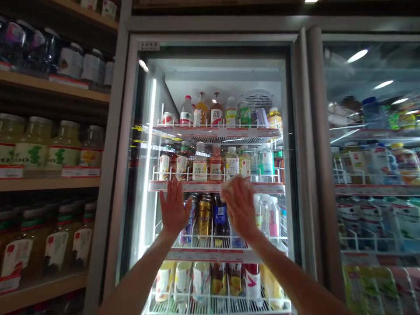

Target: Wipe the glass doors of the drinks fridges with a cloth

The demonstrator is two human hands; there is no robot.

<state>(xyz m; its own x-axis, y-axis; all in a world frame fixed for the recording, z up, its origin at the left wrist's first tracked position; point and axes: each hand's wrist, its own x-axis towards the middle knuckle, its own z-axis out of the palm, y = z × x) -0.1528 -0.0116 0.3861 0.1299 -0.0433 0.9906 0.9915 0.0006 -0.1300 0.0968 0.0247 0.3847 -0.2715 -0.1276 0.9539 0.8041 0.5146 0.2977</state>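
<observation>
Head view: you had both bare arms raised in front of the glass door [213,38] of a refrigerated drinks cooler, with your left hand [173,208] and right hand [240,208] held up side by side, palms forward. The fingers [173,192] of your left hand were spread wide and held nothing, and those of your right hand [234,192] were open too, empty, and partly washed out by a pale blur. I cannot tell whether either hand touched the glass or how far the door stood from closed. Between your hands stood a gold can [204,216] and a dark blue can [220,214], on a white wire shelf [210,243] behind the glass. A red-edged price rail [216,187] crossed behind your fingers, with plastic bottles [200,164] lined up above it and more bottles and cartons on the levels above and below. To the left, wooden shelves [49,183] carried rows of glass juice jars [64,146] with red price strips. To the right, a second cooler door [370,131] showed more drinks behind bright reflections.
</observation>
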